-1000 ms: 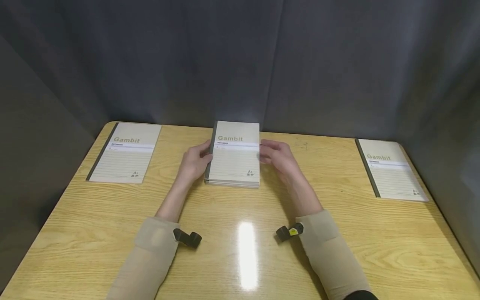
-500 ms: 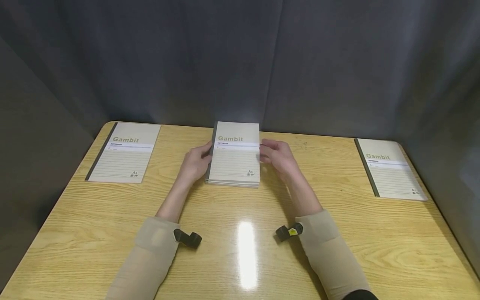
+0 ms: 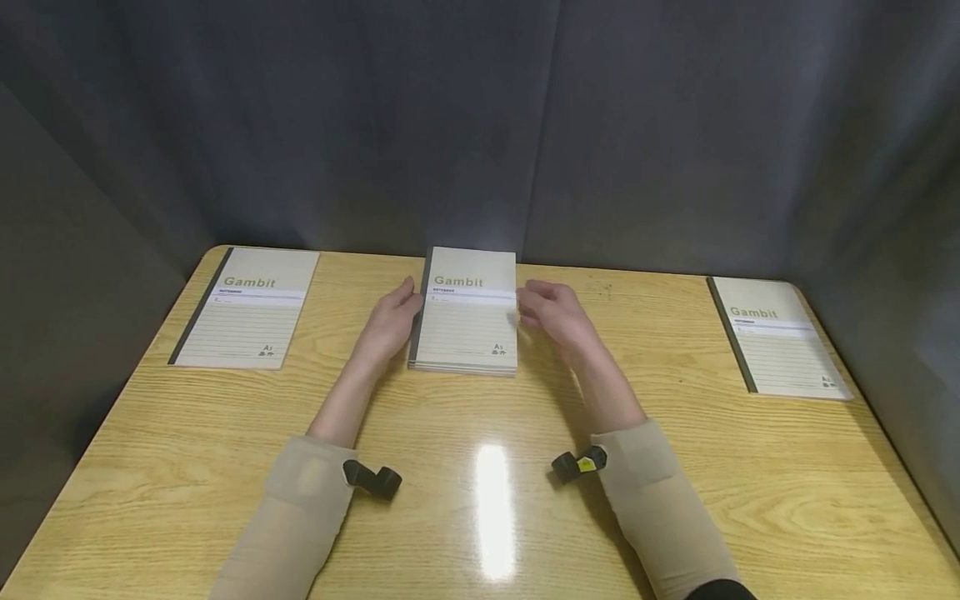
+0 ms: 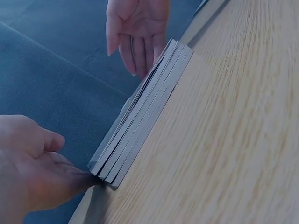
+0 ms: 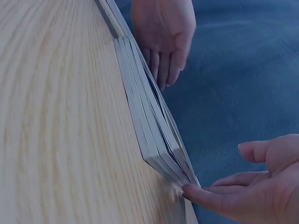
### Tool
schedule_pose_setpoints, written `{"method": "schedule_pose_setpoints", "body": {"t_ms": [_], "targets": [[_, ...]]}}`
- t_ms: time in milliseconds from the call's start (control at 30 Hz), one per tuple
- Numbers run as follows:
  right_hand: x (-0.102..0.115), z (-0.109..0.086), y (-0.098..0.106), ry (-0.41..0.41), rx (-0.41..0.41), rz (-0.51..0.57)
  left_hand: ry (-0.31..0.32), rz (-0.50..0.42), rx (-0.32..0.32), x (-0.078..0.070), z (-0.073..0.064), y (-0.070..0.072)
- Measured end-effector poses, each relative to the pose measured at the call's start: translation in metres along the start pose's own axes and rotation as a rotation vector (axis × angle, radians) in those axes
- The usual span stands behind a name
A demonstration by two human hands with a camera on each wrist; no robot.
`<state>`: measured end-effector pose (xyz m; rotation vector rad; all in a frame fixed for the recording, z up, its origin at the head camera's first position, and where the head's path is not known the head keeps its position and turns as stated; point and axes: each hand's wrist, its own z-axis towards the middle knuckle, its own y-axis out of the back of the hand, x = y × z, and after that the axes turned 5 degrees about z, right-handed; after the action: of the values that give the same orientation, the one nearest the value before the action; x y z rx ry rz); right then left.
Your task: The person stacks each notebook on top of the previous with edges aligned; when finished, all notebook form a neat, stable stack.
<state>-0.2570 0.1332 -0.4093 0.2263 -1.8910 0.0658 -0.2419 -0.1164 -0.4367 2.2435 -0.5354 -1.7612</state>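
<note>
A stack of several white notebooks [image 3: 467, 329] with dark spines lies in the middle of the table, its edges nearly lined up; the top cover reads "Gambit". My left hand [image 3: 386, 323] is at the spine side, fingers fairly straight. In the left wrist view its fingertips [image 4: 88, 179] meet a corner of the stack. On the opposite side is my right hand [image 3: 557, 315], its fingers loosely bent beside the page edges. The right wrist view has one fingertip [image 5: 190, 190] touching the stack's corner, with the thumb held apart.
Another Gambit notebook [image 3: 243, 308] lies flat at the table's left, and one more [image 3: 778, 337] near the right edge. A dark curtain [image 3: 480, 125] hangs right behind the wooden table [image 3: 420, 533]. Each sleeve carries a small black camera.
My left hand has turned a little and its thumb has drawn slightly off the stack's spine. The right hand has stayed almost in place. The whole head view has shifted slightly.
</note>
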Motion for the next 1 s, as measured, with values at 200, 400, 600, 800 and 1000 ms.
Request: {"method": "schedule_pose_setpoints", "body": {"t_ms": [200, 400, 600, 800, 1000], "targets": [[-0.002, 0.000, -0.008, -0.003, 0.060, 0.064, 0.033, -0.084, 0.026, -0.002, 0.000, -0.002], [-0.005, 0.002, -0.004, 0.002, 0.053, 0.152, 0.031, -0.149, 0.060, -0.002, 0.000, -0.005], [-0.006, 0.005, 0.001, -0.042, 0.073, 0.211, 0.039, -0.194, 0.085, -0.003, 0.001, -0.003], [-0.010, 0.004, 0.005, -0.058, 0.084, 0.291, 0.036, -0.224, 0.092, -0.003, -0.003, -0.001], [-0.013, -0.005, 0.032, -0.027, 0.092, 0.204, 0.028, -0.143, 0.001, -0.007, -0.008, -0.002]]}}
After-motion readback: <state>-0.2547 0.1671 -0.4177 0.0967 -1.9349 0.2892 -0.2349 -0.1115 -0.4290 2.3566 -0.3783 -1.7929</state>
